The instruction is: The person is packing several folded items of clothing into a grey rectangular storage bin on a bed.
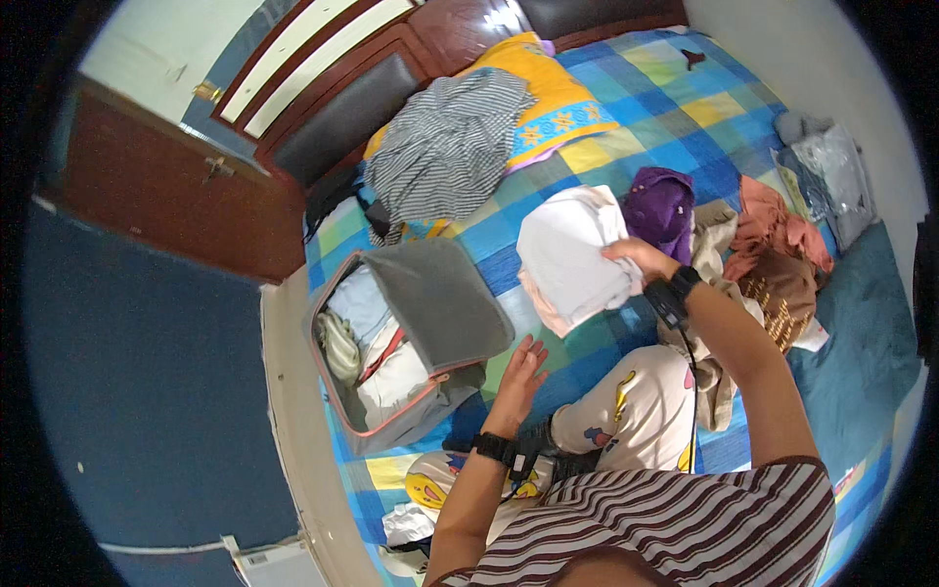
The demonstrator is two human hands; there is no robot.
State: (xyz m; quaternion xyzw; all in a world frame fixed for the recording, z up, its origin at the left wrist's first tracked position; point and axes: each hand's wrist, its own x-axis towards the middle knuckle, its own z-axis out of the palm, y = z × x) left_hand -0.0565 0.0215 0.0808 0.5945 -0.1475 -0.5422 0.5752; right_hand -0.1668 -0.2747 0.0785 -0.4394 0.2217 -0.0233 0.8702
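Note:
My right hand grips the right edge of a folded white garment, with a pale pink layer showing under it, over the checked bed. My left hand is raised with its fingers apart and nothing in it, between that garment and a grey fabric storage bag. The bag's lid is partly folded back, with an orange-pink zip along the rim. Inside lie a light blue cloth, a greenish rolled cloth and white cloth. A purple garment lies just beyond my right hand.
Beige, coral and brown clothes lie heaped at the right, near a clear plastic package. A striped grey garment covers part of a yellow pillow by the headboard. My crossed legs are close below my hands.

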